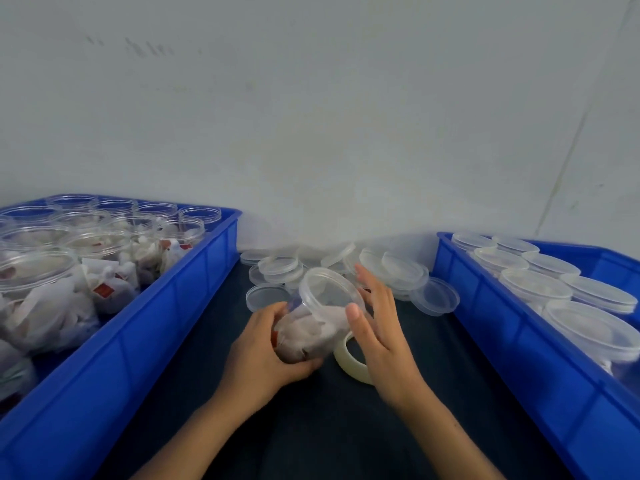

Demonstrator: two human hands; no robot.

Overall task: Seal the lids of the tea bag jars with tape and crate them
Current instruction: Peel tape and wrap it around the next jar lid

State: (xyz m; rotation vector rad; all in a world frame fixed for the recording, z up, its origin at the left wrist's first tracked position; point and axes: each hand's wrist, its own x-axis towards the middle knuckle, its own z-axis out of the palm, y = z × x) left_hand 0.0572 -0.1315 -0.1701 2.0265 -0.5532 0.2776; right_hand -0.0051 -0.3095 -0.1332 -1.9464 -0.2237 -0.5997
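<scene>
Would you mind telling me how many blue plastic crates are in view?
2. One blue plastic crate stands at the left, holding open jars of tea bags; the other blue plastic crate stands at the right, holding lidded jars. Both run past the frame edge.

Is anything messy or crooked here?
Yes, a little. The loose lids at the back of the table are in a jumbled heap, some tipped on edge and overlapping. The jar in the left hand is tilted, but it is being held that way. Nothing looks spilled or broken.
</scene>
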